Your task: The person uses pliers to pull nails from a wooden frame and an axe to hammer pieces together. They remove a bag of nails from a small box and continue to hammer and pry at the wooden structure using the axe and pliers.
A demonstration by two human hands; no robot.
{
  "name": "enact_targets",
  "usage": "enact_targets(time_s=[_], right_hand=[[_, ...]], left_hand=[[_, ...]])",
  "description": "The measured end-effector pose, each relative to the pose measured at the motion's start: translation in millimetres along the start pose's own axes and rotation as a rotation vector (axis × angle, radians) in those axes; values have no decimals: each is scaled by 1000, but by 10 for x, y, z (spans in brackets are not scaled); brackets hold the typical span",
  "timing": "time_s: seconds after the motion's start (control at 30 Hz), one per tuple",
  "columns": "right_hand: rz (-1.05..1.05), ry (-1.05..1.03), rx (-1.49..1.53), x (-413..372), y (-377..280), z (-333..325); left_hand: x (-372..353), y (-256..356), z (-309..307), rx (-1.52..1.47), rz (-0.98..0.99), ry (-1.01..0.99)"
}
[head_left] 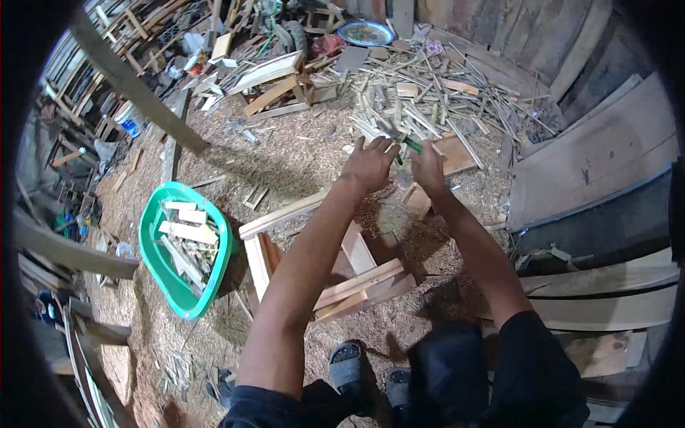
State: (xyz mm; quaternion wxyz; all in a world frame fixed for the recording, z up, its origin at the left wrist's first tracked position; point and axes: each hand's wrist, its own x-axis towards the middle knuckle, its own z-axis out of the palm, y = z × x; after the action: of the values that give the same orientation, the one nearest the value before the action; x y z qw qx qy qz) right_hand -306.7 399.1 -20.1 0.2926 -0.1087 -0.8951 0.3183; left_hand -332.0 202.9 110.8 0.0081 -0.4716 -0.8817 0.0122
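Both my arms reach forward over a wooden frame of pale and brown slats lying on the shavings. My right hand is closed around a green-handled tool, which looks like pliers; its dark head points away to the left. Close beside the tool, my left hand is palm down with its fingers apart, and I see nothing held in it. A small wood block lies below my right hand. A flat board rests just past it.
A green tub of wood offcuts stands at left. Scattered sticks pile up ahead, near another wooden frame and a blue-rimmed basin. Slanting posts rise at left. Planks lie along the right side.
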Motion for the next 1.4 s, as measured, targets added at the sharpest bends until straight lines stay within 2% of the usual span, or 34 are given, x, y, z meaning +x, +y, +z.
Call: enact_targets(time_s=[0.03,0.07,0.1,0.17,0.2,0.27,0.33,0.37,0.43,0.47,0.53,0.6,0.63,0.73,0.77,0.8,0.87,0.93,0.97,1.0,1.03,1.13,1.17,1.2,1.3,1.4], right_hand=[[-10,39,141,26,-231,-177],[145,-1,129,50,-605,-365],[151,-13,147,37,-777,-439],[128,-29,267,-28,-893,-373],[249,-124,402,-97,-1126,-457],[499,-316,651,-257,-1663,-756],[348,-299,786,-390,-1876,-734],[426,-413,885,-510,-1933,-783],[538,-614,990,-741,-2225,-978],[477,-635,990,-906,-2379,-1030],[355,-671,995,-1224,-2681,-1057],[362,-778,936,-1518,-2777,-995],[420,-772,966,-1671,-2944,-1001],[530,-846,887,-2010,-3073,-840],[550,-844,855,-2163,-3062,-788],[560,-839,823,-2261,-3105,-758],[618,-879,952,-2414,-3223,-799],[686,-973,1001,-2505,-3308,-925],[800,-1037,995,-2516,-3393,-1029],[774,-1042,980,-2542,-3428,-1052],[747,-1045,969,-2571,-3443,-1082],[754,-1057,1048,-2672,-3286,-1044],[751,-1041,1015,-2693,-3253,-1041],[751,-1023,979,-2712,-3249,-1071],[724,-973,920,-2758,-3289,-1129],[703,-1002,901,-2773,-3349,-1122]], left_hand=[[-128,42,-129,75,-23,17],[-266,72,-226,152,-50,29],[-403,124,-251,287,-79,73],[-726,158,-254,251,-120,222],[-885,182,-280,237,-133,301],[-1236,292,-408,-81,-247,426],[-1517,346,-529,-328,-365,530],[-1626,334,-512,-484,-376,638],[-1913,381,-672,-885,-372,568],[-2059,422,-699,-1093,-368,525],[-2354,510,-563,-1109,-375,629],[-2713,599,-486,-1067,-440,682],[-2848,635,-354,-1147,-446,782],[-3271,713,-214,-1454,-653,703],[-3441,699,-212,-1540,-735,581],[-3558,666,-114,-1405,-690,678],[-3711,560,126,-1129,-585,862],[-3895,507,69,-894,-564,877],[-3944,494,72,-820,-576,904],[-3950,437,77,-734,-579,933],[-3935,382,127,-953,-620,825],[-3938,377,432,-862,-478,745],[-3868,457,548,-745,-598,832],[-3834,526,644,-832,-737,859],[-3742,683,830,-1134,-788,890],[-3699,667,861,-1334,-808,819]])
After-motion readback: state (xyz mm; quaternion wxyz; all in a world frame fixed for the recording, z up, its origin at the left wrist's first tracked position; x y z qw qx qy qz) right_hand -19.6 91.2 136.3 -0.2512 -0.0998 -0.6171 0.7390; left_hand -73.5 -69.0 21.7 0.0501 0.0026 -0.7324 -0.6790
